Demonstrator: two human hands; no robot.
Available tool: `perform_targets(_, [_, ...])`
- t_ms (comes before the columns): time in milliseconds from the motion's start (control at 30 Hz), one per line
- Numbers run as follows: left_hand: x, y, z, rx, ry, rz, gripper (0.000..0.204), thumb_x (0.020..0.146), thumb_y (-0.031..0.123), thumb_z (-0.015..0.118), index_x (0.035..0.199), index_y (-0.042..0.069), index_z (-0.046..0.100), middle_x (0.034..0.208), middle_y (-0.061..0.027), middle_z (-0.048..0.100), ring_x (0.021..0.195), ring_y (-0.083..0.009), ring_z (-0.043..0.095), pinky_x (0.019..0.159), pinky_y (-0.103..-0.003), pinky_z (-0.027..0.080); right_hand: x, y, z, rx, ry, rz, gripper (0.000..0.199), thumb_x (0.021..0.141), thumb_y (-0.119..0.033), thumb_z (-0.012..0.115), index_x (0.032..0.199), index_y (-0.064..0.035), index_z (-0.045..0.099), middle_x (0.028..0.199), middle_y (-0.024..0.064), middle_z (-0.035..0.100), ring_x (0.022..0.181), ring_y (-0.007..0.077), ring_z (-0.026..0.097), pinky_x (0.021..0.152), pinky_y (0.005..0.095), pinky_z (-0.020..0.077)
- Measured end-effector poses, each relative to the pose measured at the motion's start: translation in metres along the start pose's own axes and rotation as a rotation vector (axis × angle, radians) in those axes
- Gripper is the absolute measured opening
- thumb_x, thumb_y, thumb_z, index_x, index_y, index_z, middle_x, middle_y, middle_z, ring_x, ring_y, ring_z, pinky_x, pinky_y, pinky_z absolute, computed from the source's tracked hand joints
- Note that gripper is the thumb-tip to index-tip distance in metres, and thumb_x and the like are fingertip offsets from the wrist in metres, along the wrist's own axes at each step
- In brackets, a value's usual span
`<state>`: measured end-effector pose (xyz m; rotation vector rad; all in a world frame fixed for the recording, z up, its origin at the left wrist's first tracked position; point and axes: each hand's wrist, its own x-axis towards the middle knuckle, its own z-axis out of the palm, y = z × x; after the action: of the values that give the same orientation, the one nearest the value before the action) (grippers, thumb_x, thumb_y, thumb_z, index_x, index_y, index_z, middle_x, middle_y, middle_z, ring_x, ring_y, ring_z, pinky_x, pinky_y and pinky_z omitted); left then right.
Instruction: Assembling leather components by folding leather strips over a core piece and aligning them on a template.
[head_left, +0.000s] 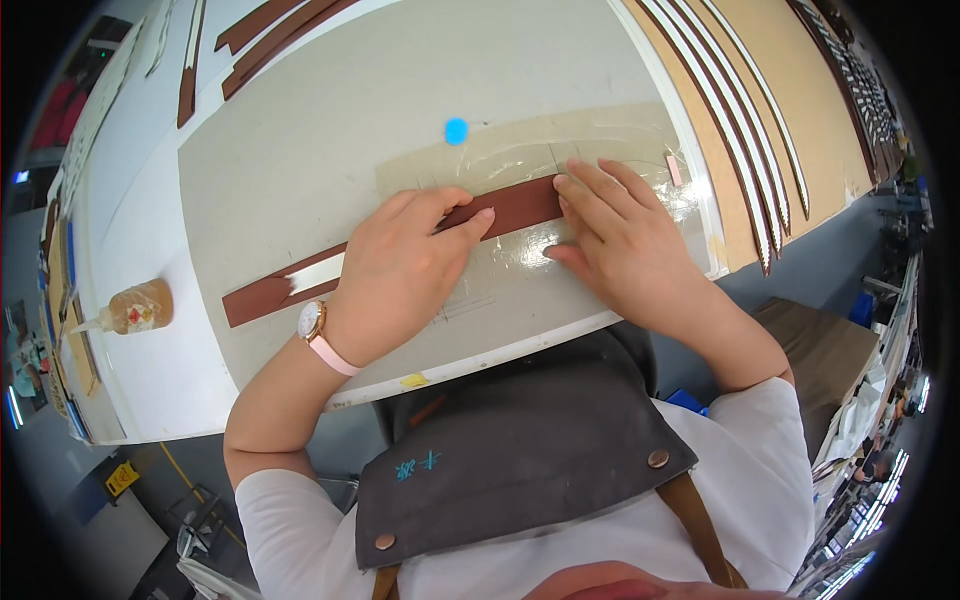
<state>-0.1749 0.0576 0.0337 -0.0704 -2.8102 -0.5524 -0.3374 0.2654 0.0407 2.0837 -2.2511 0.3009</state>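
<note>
A long brown leather-like strip (515, 210) lies slantwise on the grey work mat (320, 150), partly folded over along its length. Toward its left end, a white lining or backing (318, 272) shows on the strip. My left hand (405, 260) pinches the strip's middle between thumb and fingers, near a raised edge; the palm covers part of it. At the strip's right end, my right hand (630, 240) rests with fingers stretched out, fingertips touching the end and the mat. Its thumb stands apart, below the strip.
A bottle of amber liquid (140, 307) with a nozzle lies at the table's left. Brown strips (285, 40) are at the far left; long brown-and-white strips (735, 120) lie on a tan board at right. A blue dot (456, 131) and small pink piece (674, 169) sit on the mat.
</note>
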Motion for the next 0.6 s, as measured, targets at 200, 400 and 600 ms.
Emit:
perform_targets(200, [0.000, -0.001, 0.003, -0.005, 0.008, 0.037, 0.029, 0.084, 0.004, 0.072, 0.113, 0.007, 0.076, 0.112, -0.0102, 0.069, 0.096, -0.0271, 0.068, 0.081, -0.038, 0.057, 0.005, -0.014, 0.008, 0.018, 0.062, -0.025, 0.047, 0.081, -0.024, 0.076, 0.109, 0.0134, 0.067, 0.125, 0.0293, 0.064, 0.126, 0.0422, 0.058, 0.115, 0.0531, 0.0405])
perform_targets(400, [-0.003, -0.003, 0.005, -0.044, 0.013, 0.072, 0.030, 0.082, 0.003, 0.069, 0.111, 0.000, 0.074, 0.111, -0.0119, 0.068, 0.096, -0.0277, 0.068, 0.081, -0.037, 0.058, 0.009, -0.045, 0.027, -0.005, 0.005, 0.072, 0.069, 0.087, -0.038, 0.073, 0.129, 0.0155, 0.059, 0.140, 0.0360, 0.055, 0.138, 0.0483, 0.049, 0.121, 0.0558, 0.0325])
perform_targets(600, [0.000, -0.003, -0.004, -0.027, -0.063, 0.069, 0.023, 0.085, 0.004, 0.071, 0.108, 0.001, 0.075, 0.117, -0.0130, 0.071, 0.103, -0.0276, 0.070, 0.082, -0.037, 0.060, 0.019, -0.054, 0.033, 0.184, 0.002, 0.141, 0.084, 0.090, -0.050, 0.070, 0.143, 0.0125, 0.050, 0.154, 0.0316, 0.044, 0.148, 0.0438, 0.038, 0.125, 0.0543, 0.0245])
